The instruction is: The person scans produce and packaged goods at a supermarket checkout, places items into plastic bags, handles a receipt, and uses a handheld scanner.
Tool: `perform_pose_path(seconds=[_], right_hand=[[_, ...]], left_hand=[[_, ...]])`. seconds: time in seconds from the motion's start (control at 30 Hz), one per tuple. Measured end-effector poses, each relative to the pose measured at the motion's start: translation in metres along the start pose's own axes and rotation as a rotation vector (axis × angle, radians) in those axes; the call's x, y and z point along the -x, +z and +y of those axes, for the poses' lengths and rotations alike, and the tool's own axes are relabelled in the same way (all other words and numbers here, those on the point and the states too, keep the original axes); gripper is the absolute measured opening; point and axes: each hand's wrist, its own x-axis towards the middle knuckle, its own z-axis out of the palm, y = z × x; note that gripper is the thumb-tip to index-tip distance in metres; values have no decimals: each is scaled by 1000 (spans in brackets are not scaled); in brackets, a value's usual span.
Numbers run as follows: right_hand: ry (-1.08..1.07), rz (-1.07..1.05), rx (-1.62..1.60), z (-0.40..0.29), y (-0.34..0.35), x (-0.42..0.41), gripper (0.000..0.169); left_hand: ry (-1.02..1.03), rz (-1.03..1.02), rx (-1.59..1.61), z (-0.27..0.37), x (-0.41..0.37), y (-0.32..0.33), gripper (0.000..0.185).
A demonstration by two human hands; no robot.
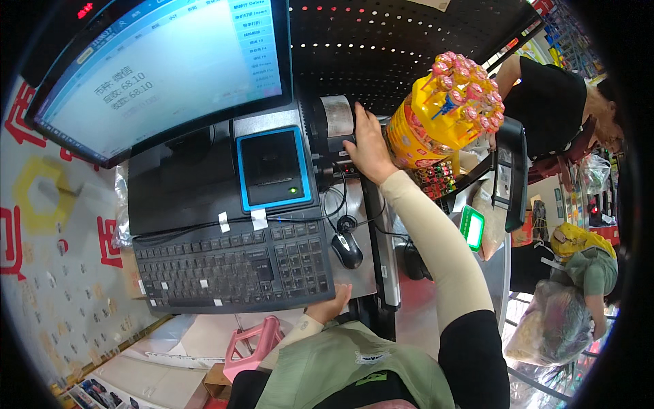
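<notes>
My right hand (370, 145) reaches forward with its fingers apart, beside a small receipt printer (319, 143) whose printed paper (338, 116) sticks out at the top. The hand holds nothing that I can see. My left hand (332, 304) rests near the lower right corner of a black keyboard (230, 268); its fingers are partly hidden, and whether it holds anything is unclear. A corded mouse (347, 250) lies between the two hands. Behind the keyboard are a blue-rimmed black pad (273, 168) with a green light and a large lit monitor (173, 66).
A yellow lollipop display tub (424, 122) stands right of my right hand. Farther right are a green-framed lit device (472, 228) and a black-framed stand (516, 174). Two people are beyond the counter, one beside a large plastic bag (552, 322). A pink stool (253, 345) stands below left.
</notes>
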Motion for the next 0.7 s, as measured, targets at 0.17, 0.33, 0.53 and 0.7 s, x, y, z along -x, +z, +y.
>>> perform_pose_path(seconds=[0.17,0.33,0.53,0.7], right_hand=[[197,-79,-7,-23,6,4,70],[-148,-51,-58,15,-1,17,34],[-149,-264,-254,55,-39,9,25],[350,-312,-515,-9,-112,42,21]], left_hand=[[41,178,-4,-4,-2,10,25],[-32,35,21,-3,6,10,21],[275,-10,-326,-5,18,4,16],[128,7,-168,-1,21,21,12]])
